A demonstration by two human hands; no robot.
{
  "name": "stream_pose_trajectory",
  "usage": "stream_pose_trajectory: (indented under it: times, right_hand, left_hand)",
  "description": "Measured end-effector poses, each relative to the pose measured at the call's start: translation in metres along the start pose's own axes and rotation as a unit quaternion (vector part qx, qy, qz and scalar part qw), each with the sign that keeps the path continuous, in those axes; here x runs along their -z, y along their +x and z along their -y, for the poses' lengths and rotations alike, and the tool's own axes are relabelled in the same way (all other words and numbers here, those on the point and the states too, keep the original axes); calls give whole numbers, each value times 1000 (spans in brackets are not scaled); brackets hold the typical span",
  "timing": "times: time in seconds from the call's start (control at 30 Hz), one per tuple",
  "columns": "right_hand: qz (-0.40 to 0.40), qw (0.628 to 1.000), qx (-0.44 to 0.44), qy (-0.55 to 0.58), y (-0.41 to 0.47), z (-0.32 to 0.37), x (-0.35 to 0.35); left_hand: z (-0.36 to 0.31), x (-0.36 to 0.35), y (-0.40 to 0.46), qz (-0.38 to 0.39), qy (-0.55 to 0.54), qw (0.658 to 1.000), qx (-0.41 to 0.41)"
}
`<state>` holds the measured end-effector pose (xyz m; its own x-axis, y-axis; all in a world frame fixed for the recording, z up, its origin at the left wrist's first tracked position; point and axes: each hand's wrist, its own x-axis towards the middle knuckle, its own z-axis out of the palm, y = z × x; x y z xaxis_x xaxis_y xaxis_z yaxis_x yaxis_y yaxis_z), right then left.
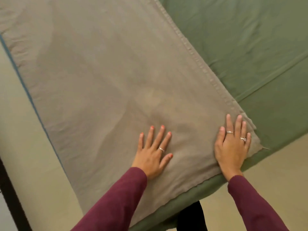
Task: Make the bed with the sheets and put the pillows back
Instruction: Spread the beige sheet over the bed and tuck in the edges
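Observation:
A tan pillow [103, 77] in a hemmed case lies flat on the green sheet [250, 47] that covers the bed. My left hand [153, 152] rests palm down on the pillow's near part, fingers spread. Flat on the pillow's near right corner lies my right hand [233, 144], fingers together, close to the stitched hem. Neither hand grips the cloth. Both arms wear maroon sleeves. No other pillow is in view.
The green sheet hangs over the bed's near edge [191, 197]. Beige floor [275, 172] shows at the right and a pale surface [25, 130] with a thin blue line at the left. A dark frame piece [13, 197] runs along the lower left.

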<state>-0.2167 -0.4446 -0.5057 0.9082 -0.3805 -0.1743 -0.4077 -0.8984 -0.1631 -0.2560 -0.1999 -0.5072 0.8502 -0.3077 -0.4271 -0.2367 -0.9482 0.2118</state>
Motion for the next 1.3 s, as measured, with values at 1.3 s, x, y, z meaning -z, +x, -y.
stream_pose_trajectory:
  times: [1.3]
  right_hand:
    - [85, 985, 148, -7, -142, 491, -122]
  left_hand:
    - [476, 85, -113, -89, -43, 992, 72]
